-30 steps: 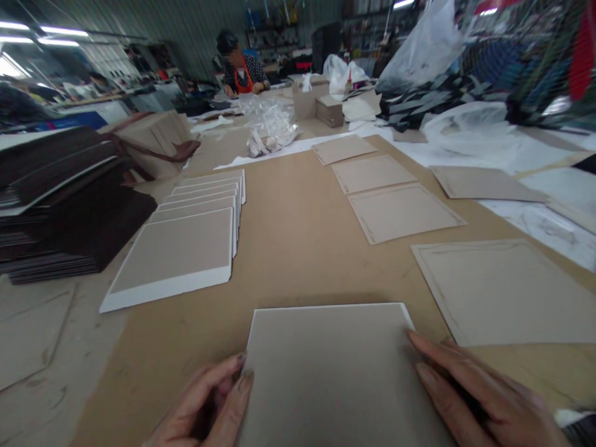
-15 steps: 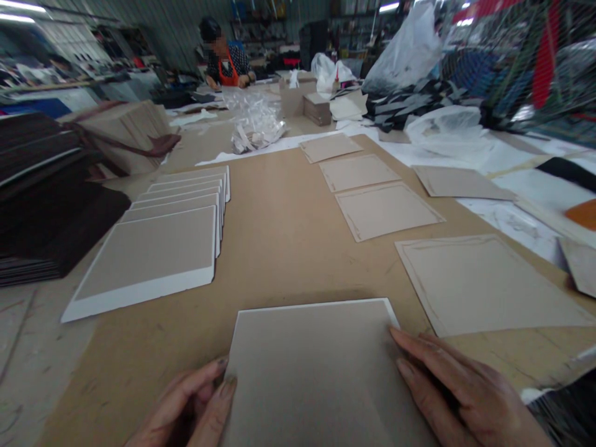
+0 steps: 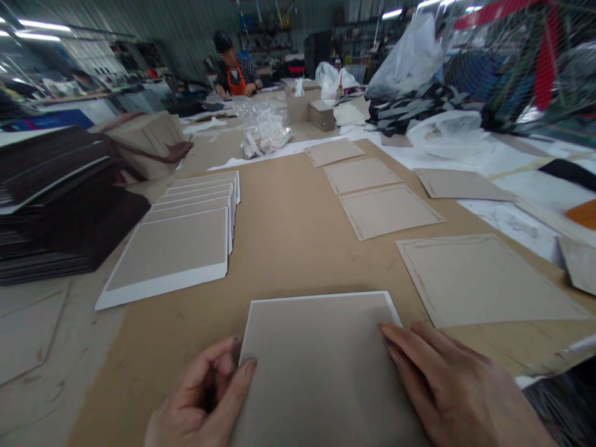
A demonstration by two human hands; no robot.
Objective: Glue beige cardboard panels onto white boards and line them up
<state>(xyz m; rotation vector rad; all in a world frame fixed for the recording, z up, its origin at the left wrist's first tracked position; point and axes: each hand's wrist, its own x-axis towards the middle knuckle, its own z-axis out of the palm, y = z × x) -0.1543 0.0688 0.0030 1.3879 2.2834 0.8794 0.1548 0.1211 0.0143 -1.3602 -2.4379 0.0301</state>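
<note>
1. Dark stack: sheets piled at the far left edge of the table.
2. Row of boards: grey faces with white rims, overlapping in a line that runs away from you, just beside the dark stack.
3. Your left hand: the fingers are curled close together. The thumb tip rests on the left edge of the board. You cannot tell whether the fingers reach under that edge.
4. Co-worker: a person in an orange apron at the far end of the table, well apart from you. A heap of clear wrap lies nearer on the table.
5. Board: it lies flat on the brown table directly in front of you, between your two hands, grey face up, with a thin white rim.
6. Your right hand: it lies flat on the board's right side, fingers straight and close together, clamped on nothing.
7. Sheets: tan sheets lie flat in a line running away from you. The nearest lies just beside your right hand, and the others lie beyond it.
</note>
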